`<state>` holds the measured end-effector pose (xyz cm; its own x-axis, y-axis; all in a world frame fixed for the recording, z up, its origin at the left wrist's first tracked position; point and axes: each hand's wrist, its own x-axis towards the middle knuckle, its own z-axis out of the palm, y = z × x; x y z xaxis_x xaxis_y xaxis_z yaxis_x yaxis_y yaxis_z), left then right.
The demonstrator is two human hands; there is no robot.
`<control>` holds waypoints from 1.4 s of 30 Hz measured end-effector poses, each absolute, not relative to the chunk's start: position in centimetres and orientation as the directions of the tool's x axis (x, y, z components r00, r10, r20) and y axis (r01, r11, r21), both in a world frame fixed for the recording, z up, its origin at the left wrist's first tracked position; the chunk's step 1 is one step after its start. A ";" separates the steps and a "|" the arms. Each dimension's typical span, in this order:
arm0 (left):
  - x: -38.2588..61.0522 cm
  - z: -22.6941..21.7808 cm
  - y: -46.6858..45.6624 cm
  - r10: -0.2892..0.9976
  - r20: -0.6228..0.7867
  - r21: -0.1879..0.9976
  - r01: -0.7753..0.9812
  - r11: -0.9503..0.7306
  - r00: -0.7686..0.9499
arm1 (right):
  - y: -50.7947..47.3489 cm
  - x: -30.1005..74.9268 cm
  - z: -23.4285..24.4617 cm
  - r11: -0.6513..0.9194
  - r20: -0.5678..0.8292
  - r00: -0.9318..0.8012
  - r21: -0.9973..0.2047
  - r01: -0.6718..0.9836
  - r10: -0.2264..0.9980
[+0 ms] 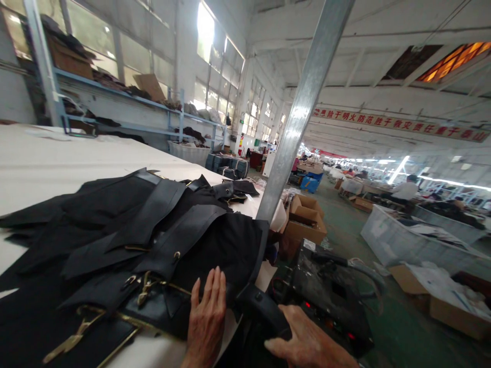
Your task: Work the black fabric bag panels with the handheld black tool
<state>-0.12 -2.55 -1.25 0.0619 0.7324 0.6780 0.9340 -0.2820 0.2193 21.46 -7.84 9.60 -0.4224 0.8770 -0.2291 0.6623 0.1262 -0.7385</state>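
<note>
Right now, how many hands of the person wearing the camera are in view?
2. The left hand lies flat on the black garment pieces at the table edge. The right hand rests on a black handle beside the dark machine.

garments (126, 230) on table (46, 163) | machine (330, 296) right | boxes (305, 220) behind

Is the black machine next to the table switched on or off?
Likely on: small red lights glow on the front of the black machine. The right hand rests on its black handle.
</note>
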 end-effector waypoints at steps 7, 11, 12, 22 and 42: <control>-0.1 -0.9 -2.5 0.716 0.692 0.142 0.956 -0.257 0.090 | -7.2 20.2 12.6 0.078 -0.190 -0.416 -0.833 0.548 0.890; -0.3 -1.0 -2.7 0.686 0.716 0.076 0.963 -0.259 0.129 | -7.1 20.6 14.2 0.139 -0.108 -0.400 -0.830 0.540 0.910; -0.7 -0.8 -2.9 0.668 0.728 0.062 0.955 -0.290 0.155 | -7.1 20.6 14.4 0.153 -0.098 -0.408 -0.828 0.539 0.907; -9.2 3.3 -1.9 0.637 0.678 0.455 0.890 0.027 -0.366 | -5.5 17.4 14.7 0.177 -0.114 -0.519 -0.861 0.477 0.847; -12.0 9.0 -3.0 0.949 -0.090 0.941 -0.337 -0.019 -0.304 | -3.3 10.6 16.6 0.242 -0.114 -0.620 -0.854 0.460 0.776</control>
